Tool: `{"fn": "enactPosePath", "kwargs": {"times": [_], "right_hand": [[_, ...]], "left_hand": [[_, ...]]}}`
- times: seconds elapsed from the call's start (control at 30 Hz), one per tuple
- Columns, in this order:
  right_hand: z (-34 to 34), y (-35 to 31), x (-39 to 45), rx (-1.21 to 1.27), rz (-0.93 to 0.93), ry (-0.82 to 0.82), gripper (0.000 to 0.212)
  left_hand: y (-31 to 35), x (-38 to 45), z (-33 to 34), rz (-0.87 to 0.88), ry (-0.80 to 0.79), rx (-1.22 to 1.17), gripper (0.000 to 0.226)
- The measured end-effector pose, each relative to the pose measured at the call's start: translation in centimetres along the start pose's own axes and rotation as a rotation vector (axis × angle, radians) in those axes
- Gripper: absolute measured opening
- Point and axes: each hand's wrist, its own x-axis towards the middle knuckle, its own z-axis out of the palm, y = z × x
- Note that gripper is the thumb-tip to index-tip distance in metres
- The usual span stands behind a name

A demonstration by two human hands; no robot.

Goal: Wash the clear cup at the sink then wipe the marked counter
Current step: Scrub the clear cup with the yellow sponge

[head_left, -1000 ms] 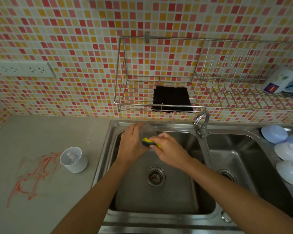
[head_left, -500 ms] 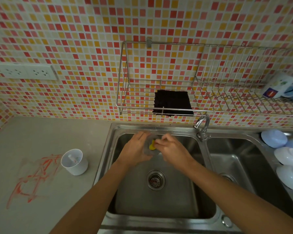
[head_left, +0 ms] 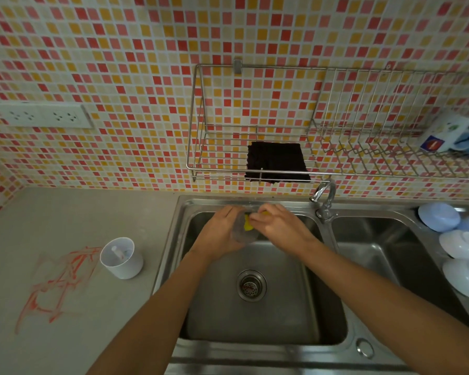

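Observation:
Over the back of the left sink basin point(head_left: 257, 318), my left hand point(head_left: 220, 236) grips the clear cup point(head_left: 245, 234), which lies tilted with its mouth toward the right. My right hand point(head_left: 280, 230) pinches a yellow sponge point(head_left: 247, 225) pushed into the cup's mouth. The cup is partly hidden by both hands. Red scribble marks point(head_left: 56, 282) cover the grey counter point(head_left: 65, 212) at the left.
A white cup point(head_left: 122, 257) stands on the counter between the red marks and the sink. The tap point(head_left: 324, 197) rises between the two basins. A black cloth point(head_left: 278, 162) hangs in the wire wall rack point(head_left: 201, 147). Several white and blue bowls point(head_left: 462, 247) lie at the right.
Both hands with the cup moved slightly toward the back wall of the sink. The sponge went further into the cup.

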Motion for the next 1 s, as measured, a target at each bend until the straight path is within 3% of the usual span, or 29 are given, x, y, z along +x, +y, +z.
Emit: {"fn": "enactPosePath", "kwargs": {"times": [0.17,0.27,0.37,0.47,0.67,0.8,1.0], "right_hand": [[0.9,-0.1,-2.0,0.147,0.091,0.055,0.047],[1.9,-1.4,-2.1,0.243,0.029,0.038,0.046],[1.6,-1.5,-0.9,0.078,-0.047,0.038,0.034],[1.6,-0.4,-0.3,0.018,0.005,0.064,0.032],[2.0,-3.4,-0.8,0.468,0.187,-0.061,0.03],[1.8,-0.8,-0.7,0.14,-0.016,-0.089,0.047],[2.1,-1.0,-1.0,0.03,-0.105,0.059,0.029]], "left_hand": [[-0.7,-0.3,-1.0,-0.035,0.019,0.006,0.077],[-0.2,-0.4,-0.9,-0.004,-0.017,-0.008,0.075],[0.6,-0.2,-0.8,0.03,-0.048,-0.008,0.073],[0.6,0.1,-1.1,0.017,-0.024,0.005,0.077],[0.6,-0.3,-1.5,0.041,-0.051,0.028,0.071],[1.2,-0.5,-1.6,0.053,-0.084,0.033,0.072],[0.4,0.3,-2.1,-0.058,-0.179,-0.058,0.086]]}}
